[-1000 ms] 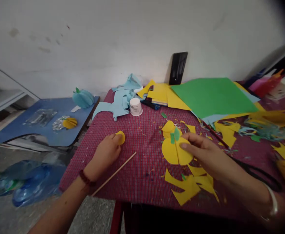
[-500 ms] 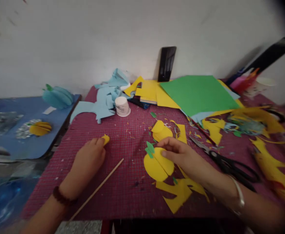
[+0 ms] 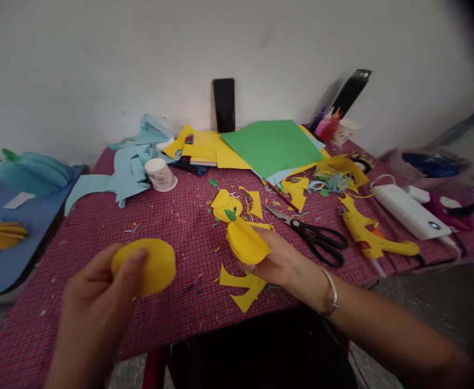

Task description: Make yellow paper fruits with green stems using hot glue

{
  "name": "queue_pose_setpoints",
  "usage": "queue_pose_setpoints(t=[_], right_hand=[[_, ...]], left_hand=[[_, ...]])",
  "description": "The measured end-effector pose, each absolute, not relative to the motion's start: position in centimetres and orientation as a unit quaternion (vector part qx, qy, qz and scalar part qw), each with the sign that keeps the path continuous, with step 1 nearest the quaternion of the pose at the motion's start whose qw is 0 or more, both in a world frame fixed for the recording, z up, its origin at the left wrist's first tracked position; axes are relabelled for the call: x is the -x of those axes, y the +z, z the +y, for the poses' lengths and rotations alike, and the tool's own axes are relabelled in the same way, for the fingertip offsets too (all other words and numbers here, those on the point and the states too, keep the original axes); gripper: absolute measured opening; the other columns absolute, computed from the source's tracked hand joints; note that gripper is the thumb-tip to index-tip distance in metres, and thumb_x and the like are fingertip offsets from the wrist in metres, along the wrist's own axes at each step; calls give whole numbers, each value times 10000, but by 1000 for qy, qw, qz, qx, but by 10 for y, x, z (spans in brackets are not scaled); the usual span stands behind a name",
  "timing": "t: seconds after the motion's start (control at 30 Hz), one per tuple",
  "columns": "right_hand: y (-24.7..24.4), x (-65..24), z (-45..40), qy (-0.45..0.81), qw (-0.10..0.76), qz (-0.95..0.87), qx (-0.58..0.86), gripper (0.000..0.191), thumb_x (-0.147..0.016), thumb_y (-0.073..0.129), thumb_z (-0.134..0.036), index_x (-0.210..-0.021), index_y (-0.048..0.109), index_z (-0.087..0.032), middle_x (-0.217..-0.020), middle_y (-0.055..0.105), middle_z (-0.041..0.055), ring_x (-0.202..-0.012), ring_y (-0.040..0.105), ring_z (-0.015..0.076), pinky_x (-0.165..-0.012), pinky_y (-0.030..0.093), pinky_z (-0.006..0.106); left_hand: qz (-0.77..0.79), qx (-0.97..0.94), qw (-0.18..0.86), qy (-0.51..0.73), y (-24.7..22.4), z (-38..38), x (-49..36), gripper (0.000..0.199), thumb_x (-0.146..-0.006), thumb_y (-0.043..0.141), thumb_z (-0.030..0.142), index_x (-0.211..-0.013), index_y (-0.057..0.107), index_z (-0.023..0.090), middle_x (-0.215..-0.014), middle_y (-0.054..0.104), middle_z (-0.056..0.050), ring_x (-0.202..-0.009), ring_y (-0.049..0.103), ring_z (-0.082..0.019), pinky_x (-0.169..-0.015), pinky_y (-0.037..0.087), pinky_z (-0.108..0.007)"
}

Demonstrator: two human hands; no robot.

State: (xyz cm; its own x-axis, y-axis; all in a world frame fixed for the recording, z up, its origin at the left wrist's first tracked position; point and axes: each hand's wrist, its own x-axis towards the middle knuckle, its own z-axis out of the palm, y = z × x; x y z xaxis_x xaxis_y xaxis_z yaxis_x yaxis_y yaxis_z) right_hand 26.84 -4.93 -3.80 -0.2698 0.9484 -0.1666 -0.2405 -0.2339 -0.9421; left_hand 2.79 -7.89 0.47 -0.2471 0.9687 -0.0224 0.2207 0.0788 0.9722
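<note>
Between the thumb and fingers of my left hand (image 3: 95, 297) is a yellow paper oval (image 3: 160, 265), raised over the front left of the table. My right hand (image 3: 288, 262) is closed on a layered yellow paper fruit (image 3: 247, 243) topped by a green paper leaf (image 3: 230, 215); most of its fingers are hidden behind the paper. A cut yellow paper scrap (image 3: 245, 294) lies just below it. Several rounded yellow paper pieces (image 3: 223, 202) are behind the fruit. Black-handled scissors (image 3: 313, 232) rest to the right of that hand.
A yellow glue gun (image 3: 368, 237) and a white power bank-like box (image 3: 409, 210) lie at the right. Green paper (image 3: 275, 148), a phone (image 3: 224, 105), a paper cup (image 3: 161, 174) and blue scraps (image 3: 129, 167) line the back. A blue paper fruit (image 3: 34, 173) stands at the left.
My left hand has lifted and now displays a yellow oval. My right hand has raised the leafed paper fruit and tilted it. The view has turned right; the wooden stick is no longer visible.
</note>
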Motion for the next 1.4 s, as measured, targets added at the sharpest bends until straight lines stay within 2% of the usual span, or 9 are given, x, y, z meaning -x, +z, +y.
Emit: queue_pose_setpoints(t=[0.07,0.2,0.33,0.47,0.7,0.83,1.07,1.2,1.4], right_hand=[[-38,-270,-56,722,455,-336,398,165,-872,556,-332,-823,614,-186,-683,651,31,-597,596,146,-519,479,255],[-35,-280,-69,772,469,-213,373,74,-820,564,-174,-843,634,-185,-745,670,4,-600,601,115,-584,502,244],[-30,-300,-91,755,488,-224,376,109,-799,559,-165,-872,637,-187,-827,674,0,-640,614,101,-628,509,231],[-30,-309,-115,706,521,-279,392,144,-758,619,-200,-901,627,-208,-832,661,-10,-657,614,112,-594,496,230],[-42,-287,-124,649,538,-345,413,238,-741,671,-227,-971,614,-209,-908,649,7,-751,614,130,-695,497,265],[-47,-275,-127,591,554,-411,419,216,-782,635,-199,-995,601,-218,-942,625,-2,-838,590,125,-769,471,255],[-50,-264,-141,446,550,-565,422,192,-888,505,-191,-1076,531,-219,-987,614,38,-882,596,159,-759,482,295],[-49,-264,-148,413,544,-602,413,203,-901,494,-166,-1090,533,-230,-999,610,37,-892,599,160,-771,491,302],[-46,-265,-152,393,520,-622,433,280,-891,520,-171,-1166,507,-228,-956,585,36,-832,589,154,-708,488,286]], left_hand=[[608,-417,478,477,-3,-89,-48,278,-697,703,513,-768,656,248,-621,626,31,-505,536,-124,-440,464,-231],[558,-331,597,471,-21,-103,-64,298,-590,808,376,-762,634,206,-677,665,19,-555,590,-112,-501,493,-207],[518,-333,577,537,-28,-120,-46,163,-592,766,217,-725,681,176,-734,686,-12,-654,623,-126,-591,509,-217],[430,-363,548,619,-20,-141,-34,119,-588,657,103,-547,581,186,-589,559,39,-600,539,-85,-621,467,-210],[369,-387,619,576,-32,-149,-76,62,-706,553,187,-701,614,197,-462,410,51,-443,349,-76,-454,278,-216],[416,-390,646,508,-45,-154,-96,189,-824,561,344,-755,609,174,-466,348,76,-420,287,-60,-425,236,-202],[486,-421,601,474,-51,-160,-101,228,-772,664,337,-915,542,209,-525,422,111,-404,298,-36,-407,255,-155],[493,-491,564,444,-56,-162,-101,170,-766,666,320,-824,606,172,-591,539,50,-439,398,-53,-430,327,-178],[524,-608,351,482,-65,-165,-87,89,-780,676,257,-720,684,192,-601,548,23,-548,454,-91,-522,362,-217]])
